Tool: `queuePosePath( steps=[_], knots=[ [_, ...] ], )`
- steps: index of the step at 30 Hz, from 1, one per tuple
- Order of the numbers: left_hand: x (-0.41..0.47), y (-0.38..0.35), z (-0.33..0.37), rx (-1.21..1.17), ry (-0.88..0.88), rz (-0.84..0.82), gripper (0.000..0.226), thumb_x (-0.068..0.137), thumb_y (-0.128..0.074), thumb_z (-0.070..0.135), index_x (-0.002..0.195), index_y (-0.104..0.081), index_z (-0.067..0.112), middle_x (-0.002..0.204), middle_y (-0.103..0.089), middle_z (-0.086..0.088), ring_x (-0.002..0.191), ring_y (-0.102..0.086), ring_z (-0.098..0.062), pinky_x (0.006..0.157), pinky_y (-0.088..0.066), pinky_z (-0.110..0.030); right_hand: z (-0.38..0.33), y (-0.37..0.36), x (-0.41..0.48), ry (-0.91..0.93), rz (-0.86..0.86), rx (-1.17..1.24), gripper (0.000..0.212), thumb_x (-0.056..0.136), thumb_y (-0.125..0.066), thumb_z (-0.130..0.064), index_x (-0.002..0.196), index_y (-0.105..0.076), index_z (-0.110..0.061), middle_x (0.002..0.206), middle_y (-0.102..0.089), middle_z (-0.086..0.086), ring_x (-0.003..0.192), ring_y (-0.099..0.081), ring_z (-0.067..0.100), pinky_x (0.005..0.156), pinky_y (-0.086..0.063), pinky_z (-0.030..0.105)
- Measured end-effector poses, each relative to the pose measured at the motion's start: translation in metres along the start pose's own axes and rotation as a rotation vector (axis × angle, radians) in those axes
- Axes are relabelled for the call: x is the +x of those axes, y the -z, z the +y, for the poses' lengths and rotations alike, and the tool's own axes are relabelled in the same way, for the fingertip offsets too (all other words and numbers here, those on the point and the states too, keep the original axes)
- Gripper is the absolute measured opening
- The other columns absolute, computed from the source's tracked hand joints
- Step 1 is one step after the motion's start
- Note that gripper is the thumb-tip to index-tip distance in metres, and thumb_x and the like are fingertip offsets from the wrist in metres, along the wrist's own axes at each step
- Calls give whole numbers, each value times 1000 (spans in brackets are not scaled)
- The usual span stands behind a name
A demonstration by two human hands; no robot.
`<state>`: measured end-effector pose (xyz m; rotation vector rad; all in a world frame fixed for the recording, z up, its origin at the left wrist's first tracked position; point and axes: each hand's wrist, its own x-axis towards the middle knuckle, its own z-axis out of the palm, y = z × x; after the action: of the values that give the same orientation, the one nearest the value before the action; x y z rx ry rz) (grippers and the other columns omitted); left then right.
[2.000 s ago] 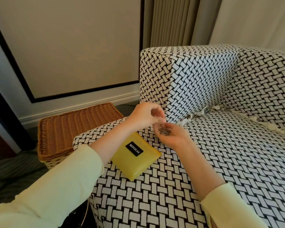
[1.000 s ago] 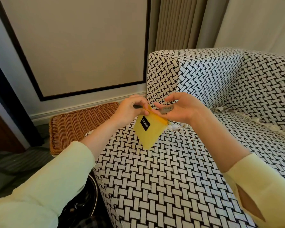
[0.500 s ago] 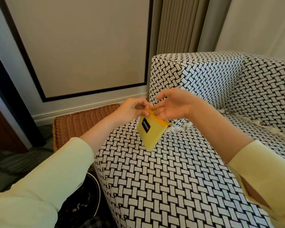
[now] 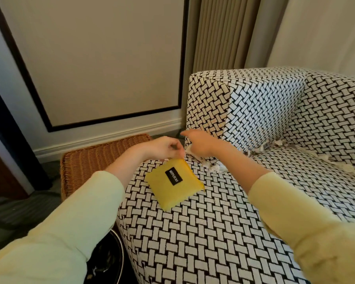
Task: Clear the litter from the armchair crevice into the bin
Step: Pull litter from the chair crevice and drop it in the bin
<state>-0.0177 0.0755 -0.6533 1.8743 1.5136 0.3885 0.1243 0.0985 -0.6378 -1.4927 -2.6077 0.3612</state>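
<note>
A yellow pouch [image 4: 174,184] with a black label lies on the seat of the black-and-white woven armchair [image 4: 213,232]. My left hand [image 4: 162,147] pinches the pouch's top edge. Just right of it, my right hand [image 4: 200,144] hovers above the seat with the index finger stretched left and nothing seen in it. White paper scraps [image 4: 214,167] lie in the crevice under that hand, with more litter [image 4: 275,144] along the crevice to the right. The black bin [image 4: 111,261] with a metal rim stands on the floor at the lower left.
A wicker basket [image 4: 98,158] sits on the floor left of the armchair, against the wall. The armrest [image 4: 244,107] rises behind my hands. Curtains [image 4: 223,33] hang behind the chair.
The pouch was held up between both hands; now it lies back on the seat. My right hand has let go of it and moved apart, while my left still pinches its top.
</note>
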Motion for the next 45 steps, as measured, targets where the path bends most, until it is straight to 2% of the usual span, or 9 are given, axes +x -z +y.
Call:
queuePosePath(
  steps=[4, 9, 13, 18, 22, 29, 35, 40, 45],
  knots=[
    [25, -5, -10, 34, 98, 205, 22, 98, -37, 18, 118, -44, 12, 110, -61, -4, 92, -56, -17, 70, -41, -28, 10, -25, 30, 65, -37, -316, 40, 91, -45, -10, 131, -42, -11, 114, -53, 10, 112, -49, 27, 86, -40, 31],
    [50, -6, -22, -86, 142, 292, 34, 92, -36, 3, 126, -37, 11, 121, -55, -10, 98, -51, -20, 80, -42, -33, 17, -51, 64, 25, -119, -736, 50, 95, -34, -35, 139, -37, -9, 129, -55, 7, 129, -40, 22, 113, -12, 39],
    [60, -10, -18, -271, 109, 316, 44, 90, -36, -3, 132, -30, 9, 110, -52, -6, 99, -49, -18, 85, -42, -31, 13, -55, 71, 12, -183, -656, 35, 94, -38, -27, 122, -55, -14, 123, -59, 4, 123, -44, 21, 113, -15, 37],
    [69, -18, -20, -368, 121, 365, 48, 88, -36, -6, 132, -33, 12, 110, -53, -5, 101, -49, -17, 80, -41, -26, 22, -58, 49, 59, -111, -615, 38, 93, -36, -25, 121, -46, -2, 95, -64, 7, 101, -57, 22, 109, -21, 35],
    [71, -25, -10, -397, 118, 404, 47, 88, -36, -6, 131, -37, 12, 114, -56, -5, 103, -50, -15, 84, -38, -26, 19, -52, 35, 15, -186, -657, 37, 95, -33, -25, 122, -49, -6, 118, -57, 8, 117, -47, 22, 106, -24, 31],
    [51, -23, 3, -324, 35, 323, 49, 86, -37, -8, 130, -37, 14, 107, -53, 0, 113, -48, -17, 94, -39, -28, 16, -45, 21, 5, -342, -763, 41, 96, -29, -32, 120, -57, -13, 136, -47, 7, 138, -26, 23, 118, -6, 38],
    [37, -27, 23, -226, 53, 243, 43, 86, -33, -8, 121, -47, 14, 113, -59, -4, 109, -51, -17, 86, -40, -29, 28, -50, -16, -23, -226, -653, 60, 99, -7, -40, 141, -34, -7, 139, -46, 11, 143, -14, 22, 119, 1, 38],
    [33, -37, 40, 184, 19, 23, 33, 88, -39, -2, 99, -63, 17, 120, -57, -4, 112, -51, -19, 86, -43, -26, 37, -55, -28, 62, -126, -730, 57, 100, -7, -32, 140, -33, -1, 129, -56, 17, 134, -35, 23, 119, -2, 38],
    [35, -52, 50, 365, 26, -114, 20, 88, -38, 0, 98, -44, 17, 92, -46, 0, 86, -43, -16, 57, -33, -22, 41, -58, -41, 92, -84, -797, 55, 100, -8, -29, 146, -22, -3, 144, -39, 18, 143, -15, 29, 118, 4, 41]
  ],
)
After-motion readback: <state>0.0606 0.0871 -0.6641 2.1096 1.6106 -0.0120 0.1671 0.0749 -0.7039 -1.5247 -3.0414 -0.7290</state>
